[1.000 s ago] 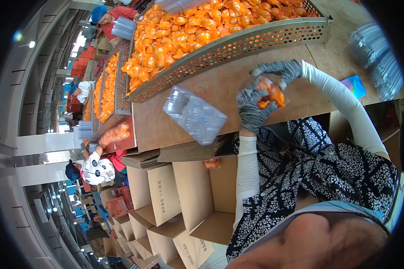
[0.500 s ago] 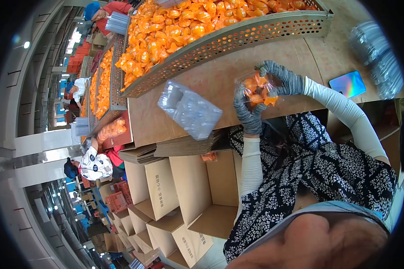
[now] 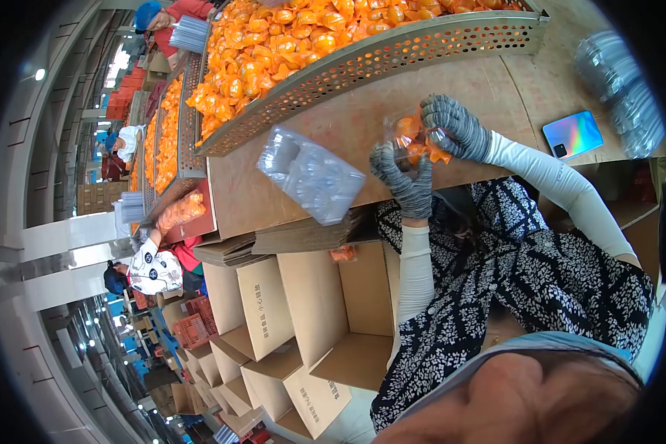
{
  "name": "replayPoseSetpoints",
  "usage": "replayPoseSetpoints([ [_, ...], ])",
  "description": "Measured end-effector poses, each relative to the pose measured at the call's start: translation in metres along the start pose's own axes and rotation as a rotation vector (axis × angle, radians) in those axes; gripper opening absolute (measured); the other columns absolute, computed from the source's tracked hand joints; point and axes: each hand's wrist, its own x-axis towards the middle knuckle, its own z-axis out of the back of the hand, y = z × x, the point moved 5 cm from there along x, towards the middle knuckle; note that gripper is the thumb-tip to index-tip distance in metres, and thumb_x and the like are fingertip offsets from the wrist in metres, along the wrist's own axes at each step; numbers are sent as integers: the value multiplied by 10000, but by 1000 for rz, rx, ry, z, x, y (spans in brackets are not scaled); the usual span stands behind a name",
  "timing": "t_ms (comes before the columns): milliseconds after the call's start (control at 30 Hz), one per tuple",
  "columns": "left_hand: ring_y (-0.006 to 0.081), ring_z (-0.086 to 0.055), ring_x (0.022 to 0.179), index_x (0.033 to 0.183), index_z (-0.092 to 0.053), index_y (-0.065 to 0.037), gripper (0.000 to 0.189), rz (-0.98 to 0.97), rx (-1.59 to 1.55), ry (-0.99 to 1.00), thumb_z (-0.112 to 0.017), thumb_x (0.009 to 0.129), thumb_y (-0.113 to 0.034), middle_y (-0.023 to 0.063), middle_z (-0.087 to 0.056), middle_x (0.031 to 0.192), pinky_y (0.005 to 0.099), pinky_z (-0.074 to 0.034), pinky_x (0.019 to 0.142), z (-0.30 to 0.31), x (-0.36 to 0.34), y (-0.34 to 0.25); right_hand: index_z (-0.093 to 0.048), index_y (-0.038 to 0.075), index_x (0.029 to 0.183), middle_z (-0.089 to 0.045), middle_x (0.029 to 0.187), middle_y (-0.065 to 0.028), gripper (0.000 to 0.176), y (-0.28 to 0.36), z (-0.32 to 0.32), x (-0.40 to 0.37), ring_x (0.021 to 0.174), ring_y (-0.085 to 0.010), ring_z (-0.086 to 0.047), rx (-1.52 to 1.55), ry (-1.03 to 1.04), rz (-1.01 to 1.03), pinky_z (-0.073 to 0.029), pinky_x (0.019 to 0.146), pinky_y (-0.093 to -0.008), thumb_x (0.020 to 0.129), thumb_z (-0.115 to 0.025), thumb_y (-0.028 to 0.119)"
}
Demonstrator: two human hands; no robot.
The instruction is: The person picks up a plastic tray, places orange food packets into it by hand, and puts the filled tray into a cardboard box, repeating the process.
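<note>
Right hand (image 3: 455, 127) now wraps over more of the clear pack of orange pieces (image 3: 408, 129) than a moment ago. Left hand (image 3: 403, 181) grips its opposite side, above the table (image 3: 496, 96).

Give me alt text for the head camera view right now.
A gray-gloved left hand and right hand hold a clear plastic package of orange pieces at a brown worktable. Beyond is a perforated metal tray heaped with orange-wrapped pieces; clear plastic trays and a smartphone lie nearby, open cardboard boxes below.
</note>
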Motion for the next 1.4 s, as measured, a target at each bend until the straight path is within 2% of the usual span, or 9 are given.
replayPoseSetpoints([
  [67,257,-370,1219,1360,-269,-71,815,-86,100,49,-777,735,-197,139,-336,1313,356,-413,963,-2,5,0,-500,43,1149,-512,1181,-173,440,3,1,0,1162,-378,-464,27,19,-8,-324,1022,-478,783,-631,247],
  [167,248,-399,1200,1358,-263,-66,824,-86,-152,64,-783,730,-191,131,-352,1306,346,-422,955,-6,5,13,-487,52,1178,-497,1205,-177,508,23,17,11,1193,-379,-443,90,67,-21,-303,1036,-484,756,-663,274],
  [233,238,-432,1175,1342,-279,-53,807,88,-426,141,-786,727,-179,118,-371,1291,342,-408,975,-11,3,22,-481,57,1192,-490,1218,-179,550,32,22,17,1207,-378,-432,133,97,-24,-295,1042,-483,741,-685,295],
  [333,223,-454,1148,1336,-284,-63,806,0,-372,112,-792,720,-171,103,-383,1276,338,-407,979,-12,4,20,-480,62,1194,-490,1222,-174,607,30,19,14,1198,-379,-435,81,117,-68,-315,1034,-470,701,-727,317],
  [667,199,-455,1136,1314,-306,-76,851,238,-544,161,-828,645,-130,65,-391,1261,335,-427,957,-12,3,26,-505,45,1127,-522,1163,-161,428,9,6,5,1111,-359,-489,132,-94,-79,-363,994,-439,772,-685,204],
  [967,172,-474,1104,1219,-434,-65,651,369,-662,342,-801,687,-144,44,-462,1178,322,-425,944,-17,5,37,-503,38,1105,-515,1172,-170,364,3,0,-6,1124,-370,-482,189,-140,-37,-348,1001,-472,830,-642,231],
  [1033,172,-473,1093,1198,-458,-68,593,204,-516,194,-785,711,-160,43,-467,1167,323,-403,955,-17,5,28,-504,41,1101,-516,1167,-171,359,8,2,-7,1123,-373,-482,181,-134,-59,-349,1001,-475,830,-638,233],
  [1133,180,-467,1094,1214,-449,-56,606,207,-609,56,-780,719,-168,56,-463,1168,340,-374,975,-24,1,28,-512,39,1094,-523,1165,-152,346,20,10,4,1133,-357,-479,93,-77,-3,-338,1011,-480,827,-630,226],
  [1400,287,-339,1256,1307,-380,-81,711,-168,-225,214,-773,723,-182,137,-324,1342,409,-316,1038,-13,9,13,-591,120,1009,-525,1172,-113,259,31,18,-1,1223,-390,-414,36,69,118,-290,1033,-562,777,-667,203],
])
